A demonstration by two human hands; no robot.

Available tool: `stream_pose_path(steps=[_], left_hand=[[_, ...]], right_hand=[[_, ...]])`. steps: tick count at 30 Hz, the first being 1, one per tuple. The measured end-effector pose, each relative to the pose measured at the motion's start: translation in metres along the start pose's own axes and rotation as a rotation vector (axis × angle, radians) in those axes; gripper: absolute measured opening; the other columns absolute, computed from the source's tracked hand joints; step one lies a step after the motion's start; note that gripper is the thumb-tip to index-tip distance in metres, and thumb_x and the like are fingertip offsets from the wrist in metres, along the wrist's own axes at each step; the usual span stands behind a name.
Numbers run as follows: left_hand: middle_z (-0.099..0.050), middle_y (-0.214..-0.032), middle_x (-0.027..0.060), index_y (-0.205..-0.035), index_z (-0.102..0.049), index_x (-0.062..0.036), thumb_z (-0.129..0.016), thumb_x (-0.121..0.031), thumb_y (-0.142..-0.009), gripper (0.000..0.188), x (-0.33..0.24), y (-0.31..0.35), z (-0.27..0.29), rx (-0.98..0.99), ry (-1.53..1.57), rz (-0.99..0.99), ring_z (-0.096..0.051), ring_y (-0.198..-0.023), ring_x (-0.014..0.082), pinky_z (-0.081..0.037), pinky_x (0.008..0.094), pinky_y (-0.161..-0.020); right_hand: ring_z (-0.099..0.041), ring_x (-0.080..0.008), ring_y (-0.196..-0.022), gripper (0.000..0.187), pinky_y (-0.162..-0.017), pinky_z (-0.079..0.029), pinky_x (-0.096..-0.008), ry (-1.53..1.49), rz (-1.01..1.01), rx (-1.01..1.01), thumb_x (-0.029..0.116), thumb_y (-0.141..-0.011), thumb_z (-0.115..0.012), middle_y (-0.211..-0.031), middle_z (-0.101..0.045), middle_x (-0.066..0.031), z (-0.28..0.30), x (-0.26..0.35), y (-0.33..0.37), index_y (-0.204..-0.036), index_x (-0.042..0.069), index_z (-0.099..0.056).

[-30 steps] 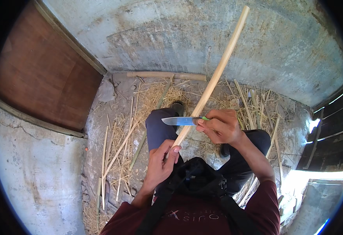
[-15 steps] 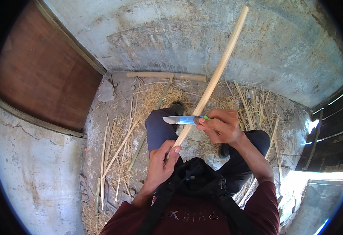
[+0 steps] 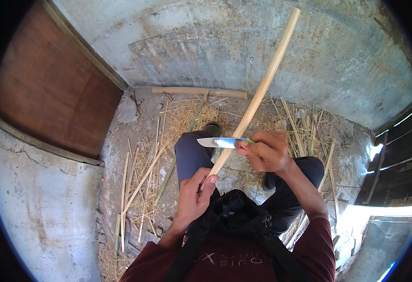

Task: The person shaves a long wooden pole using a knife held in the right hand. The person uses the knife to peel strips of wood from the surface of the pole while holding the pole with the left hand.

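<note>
A long pale bamboo strip (image 3: 264, 87) slants up and away to the right, its near end gripped between the thumb and fingers of my left hand (image 3: 197, 192). My right hand (image 3: 267, 151) is closed round the handle of a knife (image 3: 217, 143), with a bit of green showing by the fist. The shiny blade points left and crosses over the strip a little above my left hand. Whether the edge touches the wood I cannot tell. Most of the handle is hidden in my fist.
Bamboo shavings (image 3: 187, 113) and several thin strips (image 3: 125, 183) litter the floor on both sides of my legs. A bamboo pole (image 3: 201, 90) lies along the base of the stained wall (image 3: 192, 47). A brown door panel (image 3: 55, 84) stands at left, dark slats (image 3: 396, 164) at right.
Almost nothing differs. The knife and my right hand have shifted very slightly right, and the far end of the strip has tipped a touch to the right.
</note>
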State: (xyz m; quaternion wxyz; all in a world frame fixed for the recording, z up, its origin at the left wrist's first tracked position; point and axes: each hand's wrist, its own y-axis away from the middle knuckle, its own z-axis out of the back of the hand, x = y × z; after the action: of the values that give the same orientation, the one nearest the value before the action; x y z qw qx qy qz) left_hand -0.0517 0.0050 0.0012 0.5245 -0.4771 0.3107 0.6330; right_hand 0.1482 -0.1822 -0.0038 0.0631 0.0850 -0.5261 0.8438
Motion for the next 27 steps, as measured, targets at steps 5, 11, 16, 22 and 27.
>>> stream_pose_path(steps=[5, 11, 16, 22, 27], left_hand=[[-0.055, -0.063, -0.0002, -0.105, -0.066, 0.0011, -0.06, -0.016, -0.115, 0.021, 0.0004, -0.0008, 0.0003, -0.001, 0.001, -0.006, -0.048, -0.057, 0.0055, -0.033, 0.0264, -0.052], [-0.056, -0.064, 0.0001, -0.105, -0.066, 0.001, -0.06, -0.016, -0.115, 0.021, 0.0014, -0.0013, 0.0028, 0.01, -0.019, -0.011, -0.049, -0.058, 0.0054, -0.034, 0.0263, -0.052], [-0.057, -0.064, 0.0003, -0.105, -0.067, 0.0008, -0.06, -0.014, -0.114, 0.019, 0.0017, -0.0016, 0.0027, 0.007, -0.019, -0.004, -0.049, -0.058, 0.0054, -0.034, 0.0262, -0.052], [-0.057, -0.064, 0.0005, -0.105, -0.067, 0.0009, -0.061, -0.014, -0.114, 0.018, -0.0029, -0.0031, 0.004, 0.018, -0.027, 0.01, -0.048, -0.057, 0.0054, -0.034, 0.0265, -0.052], [-0.056, -0.063, 0.0002, -0.105, -0.066, 0.0007, -0.06, -0.016, -0.115, 0.02, -0.0032, -0.0028, 0.0042, 0.011, -0.019, 0.003, -0.048, -0.057, 0.0055, -0.034, 0.0264, -0.052]], right_hand=[[-0.063, -0.0174, -0.055, 0.024, -0.046, -0.048, -0.0312, 0.014, 0.001, -0.011, 0.018, -0.08, -0.096, -0.076, -0.066, -0.0027, -0.0006, 0.0001, 0.0, -0.095, 0.01, -0.079], [-0.062, -0.0164, -0.055, 0.025, -0.046, -0.047, -0.0303, 0.037, 0.0, -0.018, 0.017, -0.08, -0.096, -0.075, -0.066, -0.0025, 0.0, 0.0009, -0.0006, -0.095, 0.01, -0.077], [-0.063, -0.016, -0.056, 0.026, -0.046, -0.047, -0.0302, 0.051, 0.018, -0.028, 0.016, -0.08, -0.096, -0.075, -0.066, -0.0025, -0.0002, 0.0001, -0.0001, -0.098, 0.01, -0.078], [-0.063, -0.0162, -0.056, 0.029, -0.046, -0.047, -0.0298, 0.059, 0.017, -0.052, 0.016, -0.079, -0.096, -0.075, -0.066, -0.0029, -0.0014, -0.0016, 0.0011, -0.102, 0.01, -0.08], [-0.061, -0.016, -0.055, 0.027, -0.045, -0.046, -0.0306, 0.079, 0.02, -0.049, 0.016, -0.079, -0.096, -0.074, -0.064, -0.0028, -0.0004, -0.0021, 0.0002, -0.099, 0.01, -0.08]])
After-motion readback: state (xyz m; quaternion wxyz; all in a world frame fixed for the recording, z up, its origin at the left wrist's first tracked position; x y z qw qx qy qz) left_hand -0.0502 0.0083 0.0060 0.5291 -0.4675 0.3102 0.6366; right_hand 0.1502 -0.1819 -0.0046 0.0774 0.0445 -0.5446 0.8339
